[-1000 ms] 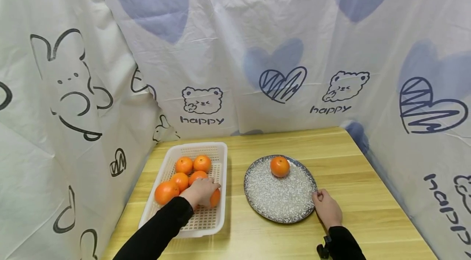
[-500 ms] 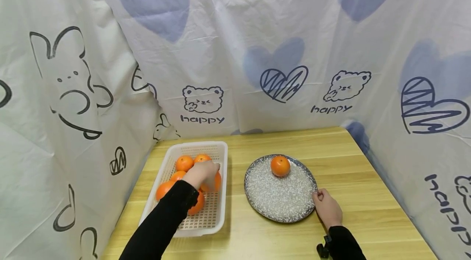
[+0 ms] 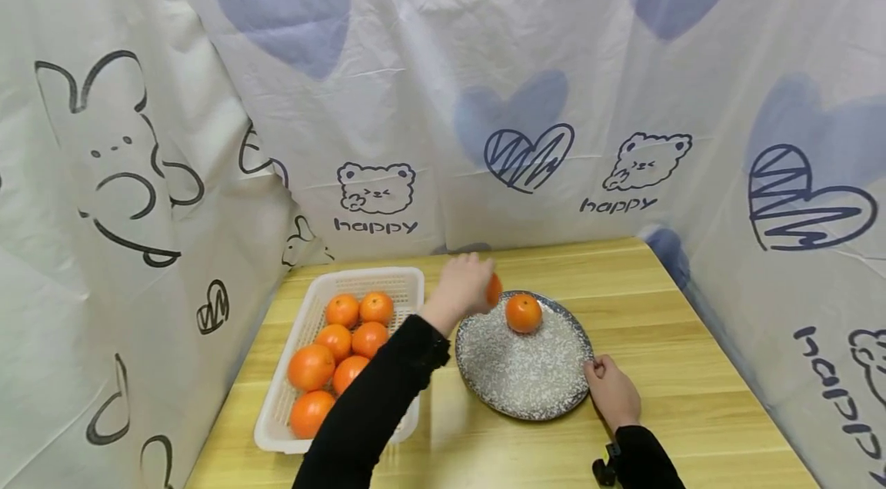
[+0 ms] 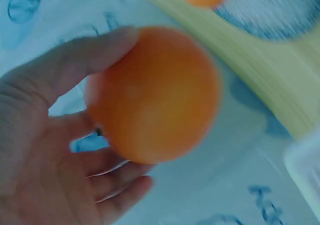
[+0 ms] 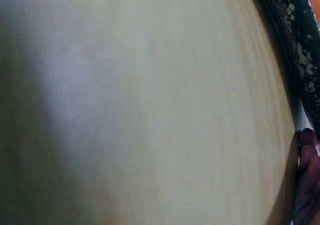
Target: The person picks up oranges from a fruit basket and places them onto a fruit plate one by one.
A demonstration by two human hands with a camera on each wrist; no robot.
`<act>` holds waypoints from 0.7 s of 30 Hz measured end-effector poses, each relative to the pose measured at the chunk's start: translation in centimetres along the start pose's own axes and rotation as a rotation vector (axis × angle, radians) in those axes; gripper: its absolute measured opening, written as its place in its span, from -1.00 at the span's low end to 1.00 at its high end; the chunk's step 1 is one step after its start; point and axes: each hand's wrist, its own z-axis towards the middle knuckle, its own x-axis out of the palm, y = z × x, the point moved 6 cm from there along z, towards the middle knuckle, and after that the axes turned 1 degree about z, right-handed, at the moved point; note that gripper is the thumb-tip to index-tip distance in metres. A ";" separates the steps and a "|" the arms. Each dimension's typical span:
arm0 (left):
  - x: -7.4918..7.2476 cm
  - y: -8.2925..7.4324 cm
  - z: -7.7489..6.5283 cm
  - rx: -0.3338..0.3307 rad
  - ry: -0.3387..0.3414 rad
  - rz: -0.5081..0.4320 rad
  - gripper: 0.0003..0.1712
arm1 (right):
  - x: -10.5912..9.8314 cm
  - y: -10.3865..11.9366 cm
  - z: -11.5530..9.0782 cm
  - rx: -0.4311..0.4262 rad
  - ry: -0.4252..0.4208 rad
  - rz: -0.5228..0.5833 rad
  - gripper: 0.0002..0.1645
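Note:
My left hand (image 3: 460, 287) grips an orange (image 4: 157, 97), thumb on one side and fingers on the other. In the head view this orange is held up over the far left rim of a speckled grey plate (image 3: 522, 377) with a dark edge, mostly hidden behind the hand. One orange (image 3: 524, 314) sits on the far part of the plate. At the plate's right rim, my right hand (image 3: 614, 390) pinches the edge between thumb and curled fingers; the right wrist view shows its fingertips (image 5: 308, 137) low by the dark rim (image 5: 300, 50).
A white plastic basket (image 3: 418, 304) stands left of the plate, with several oranges (image 3: 311, 367) in it. My left sleeve crosses over its right side. Both rest on a wooden table (image 3: 609, 281). A patterned cloth (image 3: 443, 89) hangs behind the table and along both sides.
My left hand has lifted an orange from the basket and carried it right, to the plate's far left rim. My right hand has stayed at the plate's rim.

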 end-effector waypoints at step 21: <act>11.1 -13.8 2.8 0.414 -0.389 0.356 -0.40 | 0.0 -0.5 0.3 0.024 -0.007 -0.010 -0.57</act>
